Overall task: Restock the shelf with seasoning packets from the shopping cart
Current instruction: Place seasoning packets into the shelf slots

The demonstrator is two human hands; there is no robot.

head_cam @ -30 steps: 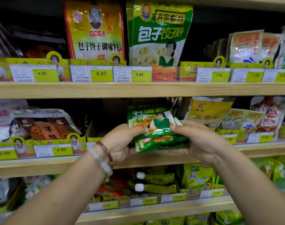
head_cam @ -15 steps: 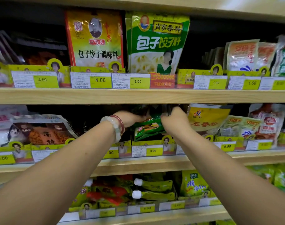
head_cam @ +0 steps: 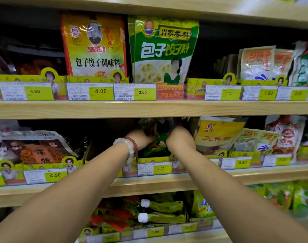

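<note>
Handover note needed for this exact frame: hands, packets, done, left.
Left hand: on the left side of the green seasoning packets, inside the middle shelf slot; fingers hidden, grip unclear.
Right hand: on the packets' right side, likewise hidden.
Packets: in the slot above the 3.00 price tag, left of the yellow five-spice packet, not yet released.
Done: this batch is in its slot.
Left: let go, withdraw both hands, probably fetch more. The shopping cart is out of view, so remaining stock is unknown.
</note>
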